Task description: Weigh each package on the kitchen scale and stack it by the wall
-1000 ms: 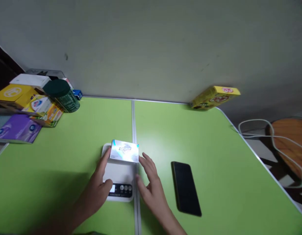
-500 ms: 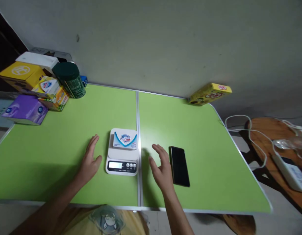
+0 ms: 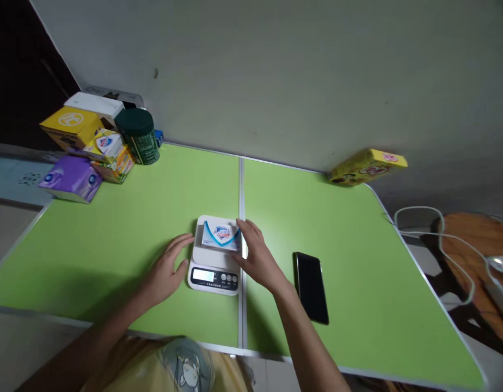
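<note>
A white and blue Safeguard soap box lies on the plate of a white kitchen scale. The scale's small display is lit, but its digits are too blurred to read. At the right end of the soap box is my right hand, thumb and fingers apart around that end; whether they touch it I cannot tell. My left hand is open at the scale's left side, fingertips close to its edge and holding nothing. To the right of my right hand, a black smartphone lies flat.
The green folding table has a metal seam down its middle. At the back left stand a green canister, a purple box and several yellow boxes. A yellow box leans at the back right. White cables hang beside a wooden stool.
My right hand has moved left and forward to the soap box's right end. My left hand has come closer to the scale. The whole view has shifted slightly.
</note>
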`<state>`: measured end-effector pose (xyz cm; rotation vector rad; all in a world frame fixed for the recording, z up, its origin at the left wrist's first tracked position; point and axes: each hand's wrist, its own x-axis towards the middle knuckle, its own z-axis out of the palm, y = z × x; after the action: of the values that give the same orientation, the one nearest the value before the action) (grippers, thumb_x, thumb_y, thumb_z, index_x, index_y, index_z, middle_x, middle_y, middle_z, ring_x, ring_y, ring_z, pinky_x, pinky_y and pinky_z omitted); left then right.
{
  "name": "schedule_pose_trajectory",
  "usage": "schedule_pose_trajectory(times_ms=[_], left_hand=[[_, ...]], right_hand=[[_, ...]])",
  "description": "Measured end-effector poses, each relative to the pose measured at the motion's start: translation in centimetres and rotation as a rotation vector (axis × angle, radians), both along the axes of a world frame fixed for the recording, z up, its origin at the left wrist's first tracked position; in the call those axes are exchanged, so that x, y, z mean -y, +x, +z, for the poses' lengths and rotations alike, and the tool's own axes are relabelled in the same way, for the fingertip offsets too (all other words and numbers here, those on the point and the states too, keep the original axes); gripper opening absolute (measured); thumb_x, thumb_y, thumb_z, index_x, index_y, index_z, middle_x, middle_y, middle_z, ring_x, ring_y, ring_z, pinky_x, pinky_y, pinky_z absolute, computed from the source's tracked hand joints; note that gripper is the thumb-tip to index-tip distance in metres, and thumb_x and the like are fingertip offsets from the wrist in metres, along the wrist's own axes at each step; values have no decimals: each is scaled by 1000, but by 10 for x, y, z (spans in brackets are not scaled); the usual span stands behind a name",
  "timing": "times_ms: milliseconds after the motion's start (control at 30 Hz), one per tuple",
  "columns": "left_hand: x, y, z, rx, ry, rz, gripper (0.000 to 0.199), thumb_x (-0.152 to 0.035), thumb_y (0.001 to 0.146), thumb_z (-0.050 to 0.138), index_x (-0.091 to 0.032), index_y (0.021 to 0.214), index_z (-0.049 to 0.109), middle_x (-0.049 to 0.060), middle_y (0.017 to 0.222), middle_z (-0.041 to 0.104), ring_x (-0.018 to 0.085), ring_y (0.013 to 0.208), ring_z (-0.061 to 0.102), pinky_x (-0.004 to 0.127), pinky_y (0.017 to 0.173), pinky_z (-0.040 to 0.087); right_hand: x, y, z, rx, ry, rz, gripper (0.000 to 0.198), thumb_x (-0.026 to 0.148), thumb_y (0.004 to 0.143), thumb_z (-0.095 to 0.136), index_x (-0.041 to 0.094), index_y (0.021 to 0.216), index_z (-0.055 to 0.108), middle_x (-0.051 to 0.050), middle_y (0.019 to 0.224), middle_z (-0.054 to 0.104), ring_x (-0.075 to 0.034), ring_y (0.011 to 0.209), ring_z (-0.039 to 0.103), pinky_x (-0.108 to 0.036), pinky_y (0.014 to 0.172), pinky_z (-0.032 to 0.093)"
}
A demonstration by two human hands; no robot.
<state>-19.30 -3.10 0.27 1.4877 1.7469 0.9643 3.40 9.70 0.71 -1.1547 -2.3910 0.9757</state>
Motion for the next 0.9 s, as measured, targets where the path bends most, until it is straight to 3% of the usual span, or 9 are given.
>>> schedule_pose_trajectory(times_ms=[100, 167, 300, 400, 533, 633, 733, 800, 900], left_hand=[[-7, -3, 13, -120, 44, -66, 57, -12, 84, 50, -20, 140, 42, 12, 150, 43, 25, 142, 36, 47, 118, 31], [-8, -9, 22, -179, 47, -115, 64, -13, 81, 59, -23, 141, 40, 12, 151, 40, 26, 143, 33, 47, 117, 32], [1, -28, 29, -231, 42, -180, 60, -14, 79, 65, -26, 135, 46, 10, 139, 51, 24, 131, 49, 42, 109, 45], [11, -45, 29, -269, 75, -122, 57, -10, 77, 63, -24, 130, 50, 10, 134, 53, 24, 124, 54, 39, 104, 49], [9, -80, 34, -319, 175, 107, 49, -10, 75, 62, -22, 123, 57, 11, 127, 58, 24, 117, 59, 37, 100, 52], [-9, -123, 49, -393, 275, 410, 40, -19, 77, 64, -20, 117, 62, 12, 121, 60, 25, 112, 61, 39, 96, 54], [-37, -172, 66, -445, 323, 641, 40, -26, 77, 67, -17, 115, 63, 12, 120, 60, 24, 107, 63, 36, 89, 56], [-60, -202, 72, -465, 319, 734, 43, -26, 75, 68, -15, 116, 64, 12, 121, 59, 23, 104, 64, 34, 85, 57], [-91, -233, 69, -515, 288, 781, 44, -25, 73, 70, -13, 114, 64, 14, 119, 60, 25, 107, 63, 36, 93, 54]], right_hand=[[-9, -12, 9, 23, -9, 138, 61, 11, 79, 56, 20, 138, 42, -16, 139, 49, -32, 132, 46, -55, 107, 43], [-6, -19, 16, -14, 11, 232, 58, 11, 82, 55, 21, 137, 42, -16, 139, 49, -31, 131, 48, -54, 107, 44], [5, -40, 27, -57, 9, 344, 58, 15, 87, 55, 28, 141, 38, -12, 141, 48, -28, 133, 47, -51, 109, 44], [8, -68, 31, -83, 9, 381, 61, 15, 88, 54, 31, 144, 35, -10, 146, 46, -26, 136, 44, -49, 111, 42], [3, -106, 39, -126, 39, 305, 58, 21, 93, 49, 32, 147, 31, -9, 154, 36, -27, 138, 43, -49, 105, 49], [2, -120, 49, -156, 14, 176, 52, 32, 95, 47, 32, 146, 34, -10, 155, 33, -28, 133, 47, -36, 75, 64], [6, -117, 48, -132, -64, 138, 43, 34, 96, 46, 30, 139, 44, -11, 149, 41, -28, 126, 53, -23, 48, 59], [12, -107, 39, -103, -114, 151, 39, 33, 96, 45, 29, 135, 49, -11, 144, 46, -29, 127, 53, -22, 46, 58], [21, -88, 21, -105, -176, 140, 38, 32, 95, 45, 30, 132, 52, -11, 143, 48, -30, 129, 52, -22, 44, 59]])
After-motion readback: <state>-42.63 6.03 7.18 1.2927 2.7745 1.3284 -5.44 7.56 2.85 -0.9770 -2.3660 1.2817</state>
